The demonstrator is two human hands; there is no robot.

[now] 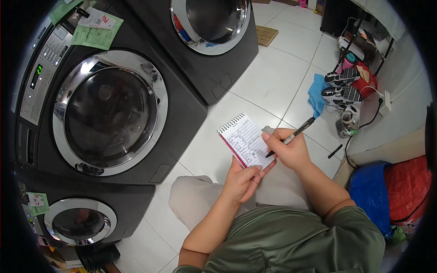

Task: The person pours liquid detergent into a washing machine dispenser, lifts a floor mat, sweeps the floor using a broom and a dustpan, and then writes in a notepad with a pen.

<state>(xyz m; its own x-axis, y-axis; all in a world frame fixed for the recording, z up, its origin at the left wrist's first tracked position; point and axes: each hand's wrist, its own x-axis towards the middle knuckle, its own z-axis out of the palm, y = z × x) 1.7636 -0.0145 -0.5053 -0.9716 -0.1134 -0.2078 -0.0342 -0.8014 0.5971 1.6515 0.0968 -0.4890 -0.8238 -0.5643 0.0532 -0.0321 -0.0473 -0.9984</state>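
Observation:
A small spiral notepad (243,132) with lined pages, handwriting and a pink edge rests in my left hand (241,182). The thumb of that hand presses on the bottom of the page, and the fingers support it from beneath. My right hand (291,149) is closed around a pen (302,128), black at both ends with a pale barrel. The pen's tip is at the lower right part of the page, at or just above the paper. Handwritten lines fill the left side of the sheet.
Dark front-loading machines (184,63) stand on the left; one display (36,75) shows 23. Green and white slips (98,29) hang there. On the right are sneakers (341,93), a blue cloth (317,93), a black marker-like object (335,151), cables and blue and red bags (371,191).

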